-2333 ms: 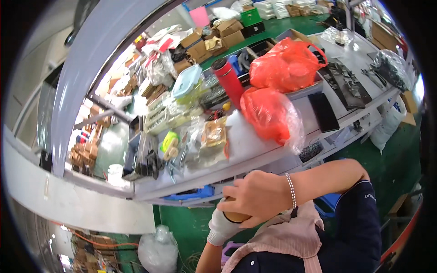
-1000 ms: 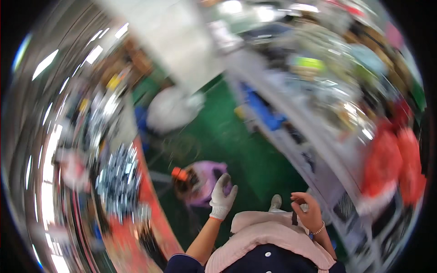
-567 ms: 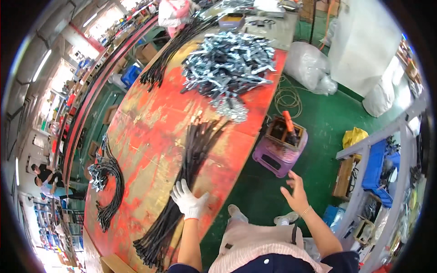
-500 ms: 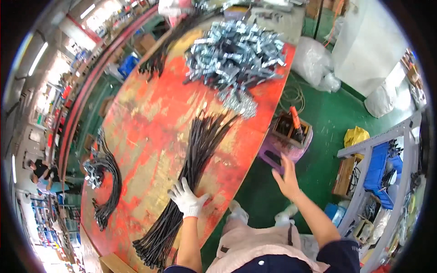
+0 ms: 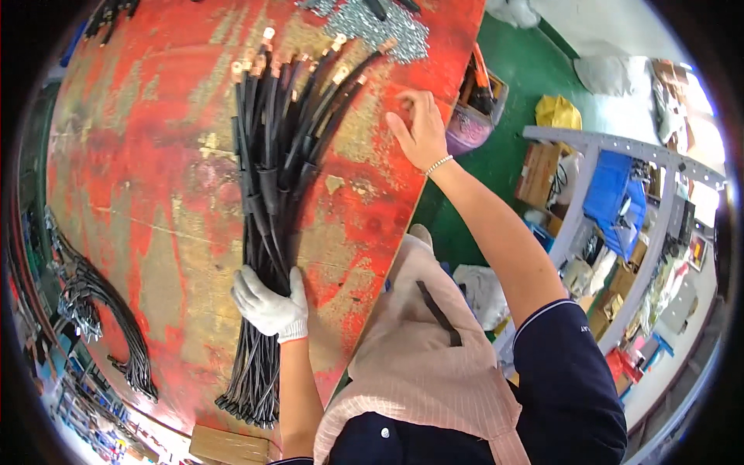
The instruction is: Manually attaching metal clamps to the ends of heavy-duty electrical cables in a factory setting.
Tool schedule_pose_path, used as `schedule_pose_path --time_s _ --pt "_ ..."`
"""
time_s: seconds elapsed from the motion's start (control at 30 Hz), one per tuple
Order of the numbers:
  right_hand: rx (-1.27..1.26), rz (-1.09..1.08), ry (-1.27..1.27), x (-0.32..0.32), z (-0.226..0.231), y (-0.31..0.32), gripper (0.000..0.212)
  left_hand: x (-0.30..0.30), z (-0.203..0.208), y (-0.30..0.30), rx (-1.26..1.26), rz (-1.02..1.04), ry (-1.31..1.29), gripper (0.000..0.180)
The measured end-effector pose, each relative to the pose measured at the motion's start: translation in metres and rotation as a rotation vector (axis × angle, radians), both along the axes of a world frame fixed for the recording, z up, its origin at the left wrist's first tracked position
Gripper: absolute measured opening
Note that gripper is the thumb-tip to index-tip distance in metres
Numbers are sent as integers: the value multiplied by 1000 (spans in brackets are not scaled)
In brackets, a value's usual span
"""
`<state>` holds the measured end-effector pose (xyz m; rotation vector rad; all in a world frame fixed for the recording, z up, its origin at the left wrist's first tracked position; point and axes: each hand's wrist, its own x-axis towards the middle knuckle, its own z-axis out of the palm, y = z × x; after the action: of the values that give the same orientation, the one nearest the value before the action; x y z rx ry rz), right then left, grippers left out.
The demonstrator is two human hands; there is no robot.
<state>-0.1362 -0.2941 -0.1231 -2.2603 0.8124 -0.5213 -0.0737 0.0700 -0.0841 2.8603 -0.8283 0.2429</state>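
Observation:
My left hand (image 5: 271,306), in a white knit glove, wraps round the middle of a bundle of black cables (image 5: 271,186) lying lengthwise on the worn red table (image 5: 186,279). The thumb lies on the bundle's right side and the fingers on its left. At the far end the cables fan out, tipped with copper lugs and covered by black sleeves; their near ends lie close together. My right hand (image 5: 422,133), bare with a bracelet at the wrist, is held over the table's right edge, fingers apart and slightly bent. Nothing is in it.
Small silvery metal parts (image 5: 391,35) are heaped at the far edge of view. A second, curved cable bundle (image 5: 116,298) lies on the left. Beyond the right edge stand a crate with an orange-handled tool (image 5: 481,77), a yellow bag (image 5: 558,112) and a grey shelf (image 5: 577,217) with blue bins.
The view has come closer to the table and turned. My right hand has moved from over the floor to the table's right edge. My left hand now wraps the cables instead of lying spread on them.

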Motion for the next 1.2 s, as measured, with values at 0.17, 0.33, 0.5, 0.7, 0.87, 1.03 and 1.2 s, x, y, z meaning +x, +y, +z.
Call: schedule_pose_path --time_s 0.17,0.33,0.5,0.7,0.87,1.03,1.2 --pt "-64 -2 -24 -3 -7 -7 45 1 -7 0 36 21 6 84" --pt "-14 -30 -46 -5 -12 -11 40 0 -11 -4 52 38 16 87" --pt "6 -53 -56 -6 -6 -9 38 0 -9 -6 48 16 9 86" --pt "80 -78 -9 -8 -3 -6 40 -2 -6 -3 55 17 22 86" --pt "31 -77 27 -11 -1 -4 41 -5 -4 -3 86 37 21 85" --pt "48 -54 82 -7 5 -9 41 -3 0 -9 104 47 32 84" --pt "6 -56 69 -4 11 -11 41 0 1 -9 45 24 40 84"
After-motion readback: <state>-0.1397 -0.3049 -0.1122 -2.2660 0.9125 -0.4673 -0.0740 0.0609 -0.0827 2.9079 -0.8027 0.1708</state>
